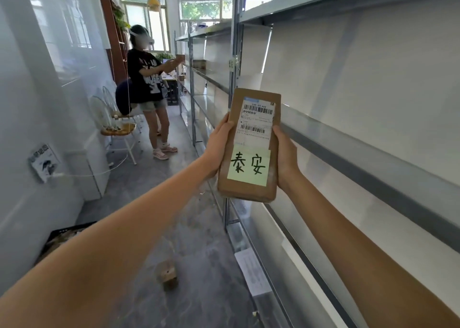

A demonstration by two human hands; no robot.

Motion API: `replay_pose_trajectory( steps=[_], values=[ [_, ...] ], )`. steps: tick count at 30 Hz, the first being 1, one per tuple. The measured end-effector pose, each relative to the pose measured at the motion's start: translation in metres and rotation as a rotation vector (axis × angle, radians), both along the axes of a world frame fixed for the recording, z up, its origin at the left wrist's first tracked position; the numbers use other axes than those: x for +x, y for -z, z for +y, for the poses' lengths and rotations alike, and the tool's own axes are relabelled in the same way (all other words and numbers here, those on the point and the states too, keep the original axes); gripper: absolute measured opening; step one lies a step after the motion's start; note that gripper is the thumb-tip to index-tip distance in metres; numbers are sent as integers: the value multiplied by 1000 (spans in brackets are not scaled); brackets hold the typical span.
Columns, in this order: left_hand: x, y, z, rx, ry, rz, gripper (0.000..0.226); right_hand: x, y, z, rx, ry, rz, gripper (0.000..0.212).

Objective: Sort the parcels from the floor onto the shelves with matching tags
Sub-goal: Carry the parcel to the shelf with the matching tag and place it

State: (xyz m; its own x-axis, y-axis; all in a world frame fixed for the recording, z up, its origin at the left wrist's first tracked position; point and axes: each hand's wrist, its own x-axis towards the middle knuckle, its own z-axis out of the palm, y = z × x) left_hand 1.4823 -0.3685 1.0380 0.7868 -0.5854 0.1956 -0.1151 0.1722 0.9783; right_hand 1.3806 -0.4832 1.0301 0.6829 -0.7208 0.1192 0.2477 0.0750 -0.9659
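Observation:
I hold a flat brown cardboard parcel (251,145) upright at arm's length in front of the grey metal shelving (348,140). It carries a white barcode label and a pale green sticky note with black handwritten characters. My left hand (219,148) grips its left edge and my right hand (286,158) grips its right edge. A small tag (232,64) hangs on the shelf upright just above the parcel. Another small brown parcel (168,274) lies on the floor below my arms.
The shelving runs along the right side of a narrow aisle. Another person (149,91) stands farther down, reaching to a shelf. White wire chairs (117,126) stand by the left wall. A black crate (62,238) sits on the floor at left.

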Motion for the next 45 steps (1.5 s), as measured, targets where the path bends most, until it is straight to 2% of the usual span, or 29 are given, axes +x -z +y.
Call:
replay_pose_trajectory(
  steps=[3, 6, 14, 18, 34, 41, 45],
  values=[
    [38, -3, -16, 83, 21, 4, 48, 37, -2, -23, -9, -10, 4, 39],
    [72, -9, -32, 84, 45, -32, 49, 74, -4, -42, 26, -15, 12, 46],
    [160, -1, -44, 120, -18, 53, 54, 171, -1, -48, 33, -39, 50, 39],
    [209, 5, -33, 108, -29, 53, 54, 219, 1, -36, 2, -59, 59, 28],
    [393, 9, 36, 83, 134, 41, 55, 402, 11, 37, 93, 55, 63, 46],
    [482, 8, 26, 58, 122, 28, 55, 489, 4, 28, 49, 51, 53, 27],
    [547, 12, 10, 48, 112, 32, 56, 553, 4, 8, 27, 41, 54, 30]
  ],
)
